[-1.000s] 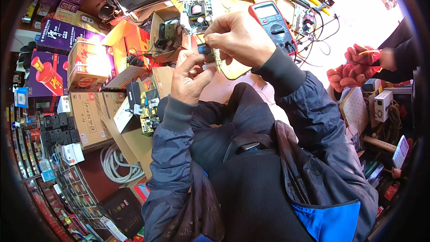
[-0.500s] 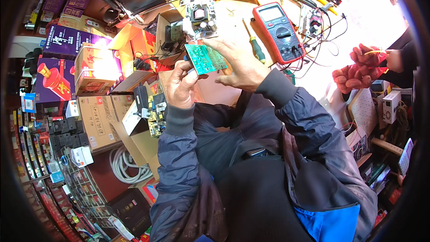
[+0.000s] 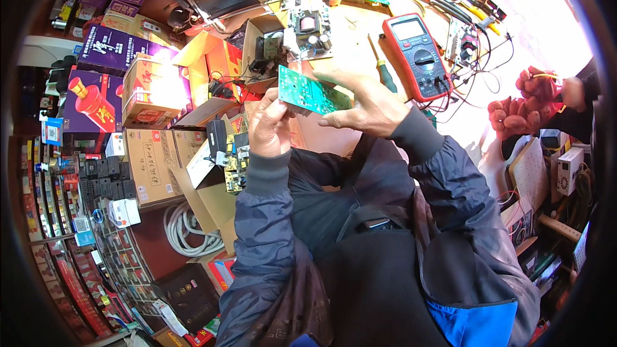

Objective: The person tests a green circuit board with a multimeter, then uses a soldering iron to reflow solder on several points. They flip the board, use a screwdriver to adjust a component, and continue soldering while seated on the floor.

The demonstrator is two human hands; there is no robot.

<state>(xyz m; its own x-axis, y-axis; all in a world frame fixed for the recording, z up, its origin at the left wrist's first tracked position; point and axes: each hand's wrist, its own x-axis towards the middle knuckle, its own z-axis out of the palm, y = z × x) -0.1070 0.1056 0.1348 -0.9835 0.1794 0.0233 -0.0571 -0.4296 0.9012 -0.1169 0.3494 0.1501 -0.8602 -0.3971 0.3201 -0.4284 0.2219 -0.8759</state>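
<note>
A green circuit board (image 3: 310,92) is held up over my lap at the near edge of the workbench, its solder side showing. My left hand (image 3: 270,130) pinches its left end between thumb and bent fingers. At the other end my right hand (image 3: 376,108) grips the board, thumb at the near edge and fingers along the far edge. Behind the board lies a power supply board (image 3: 310,24) with a transformer. To the right of it are a screwdriver (image 3: 384,74) with a green handle and a red multimeter (image 3: 421,58).
A person's hand (image 3: 572,94) at the right is beside red mesh bags of round items (image 3: 514,115). Cartons (image 3: 151,170) and gift boxes (image 3: 96,99) are stacked at my left, near coiled grey cable (image 3: 186,234). Pliers and other tools (image 3: 443,3) crowd the bench's far side.
The board has turned so that more of its green face shows, with both hands still on it. The whole view has shifted, moving the bench and boxes slightly rightward in the picture.
</note>
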